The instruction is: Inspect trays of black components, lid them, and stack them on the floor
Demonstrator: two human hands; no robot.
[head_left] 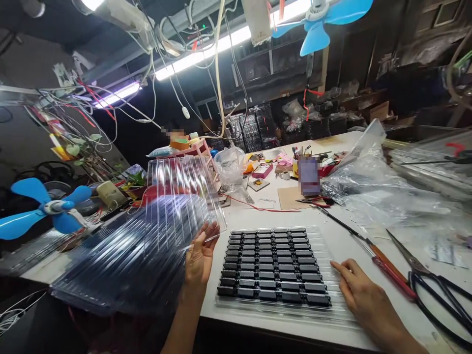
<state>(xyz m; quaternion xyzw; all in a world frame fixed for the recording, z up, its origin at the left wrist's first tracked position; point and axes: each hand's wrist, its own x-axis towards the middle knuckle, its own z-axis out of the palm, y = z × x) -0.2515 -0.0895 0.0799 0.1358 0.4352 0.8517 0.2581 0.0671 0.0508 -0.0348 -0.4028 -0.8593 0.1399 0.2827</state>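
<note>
My left hand (pixel 201 253) pinches the lower right corner of a clear ribbed plastic tray (pixel 177 206), held tilted up above a stack of similar clear trays (pixel 121 265). In front of me on the table lies another clear tray (pixel 335 285), filled with rows of black rectangular parts (pixel 275 268) that have fine pin-like teeth along their sides. My right hand (pixel 363 295) is at that tray's right side, its fingers bent and closed at the clear rim. The thumb's exact contact there is hard to make out.
Large black-handled scissors (pixel 416 270) and a red-handled tool (pixel 391 275) lie at the right, beside crumpled clear plastic sheeting (pixel 387 182). Cardboard (pixel 289 197) and a pen holder (pixel 309 174) stand farther back. Small blue fans are at the left (pixel 55 206) and overhead (pixel 317 24).
</note>
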